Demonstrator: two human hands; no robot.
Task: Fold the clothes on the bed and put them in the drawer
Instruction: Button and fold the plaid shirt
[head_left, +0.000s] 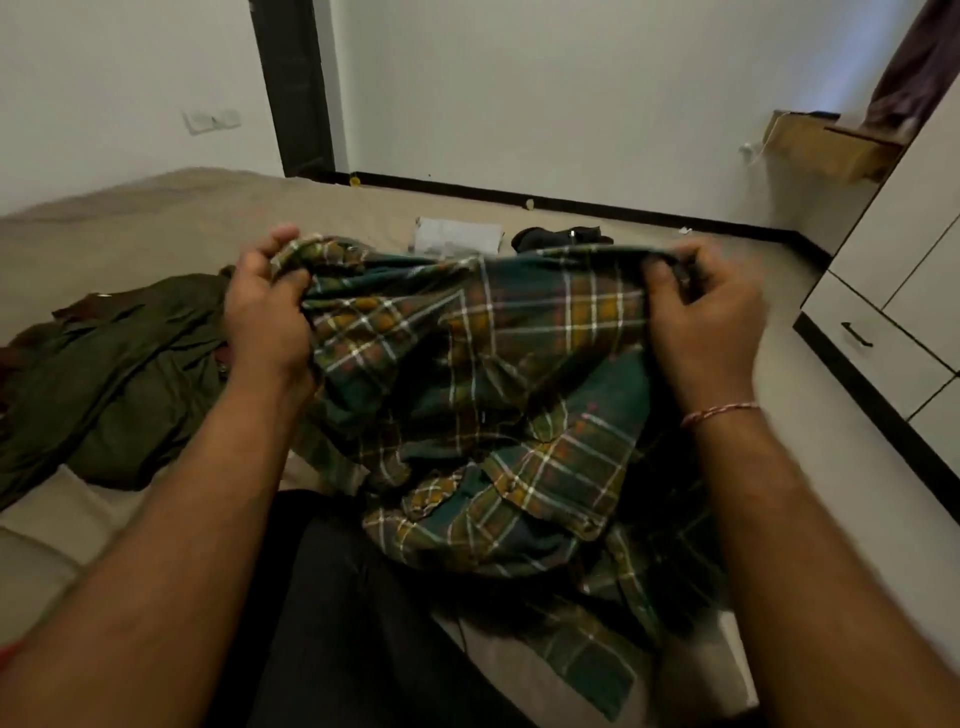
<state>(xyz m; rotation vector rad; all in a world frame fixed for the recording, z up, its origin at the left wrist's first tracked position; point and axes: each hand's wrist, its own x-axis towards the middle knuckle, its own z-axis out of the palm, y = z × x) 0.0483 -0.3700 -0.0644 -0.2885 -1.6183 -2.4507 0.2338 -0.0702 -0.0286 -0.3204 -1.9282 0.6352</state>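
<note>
Both hands (265, 312) (701, 312) grip plaid shirt (493, 364) beside olive garment (119, 374).

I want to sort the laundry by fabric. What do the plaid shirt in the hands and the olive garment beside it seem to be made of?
The plaid shirt looks like soft woven cotton or flannel: matte, with a woven check and limp folds. The olive garment seems a smoother, plain woven cloth with a faint sheen along its creases; the exact fibre cannot be told.

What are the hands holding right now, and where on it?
Both hands grip the plaid shirt along its bunched upper edge: the left hand at the left end, the right hand at the right end. The rest hangs to the bed.
</note>
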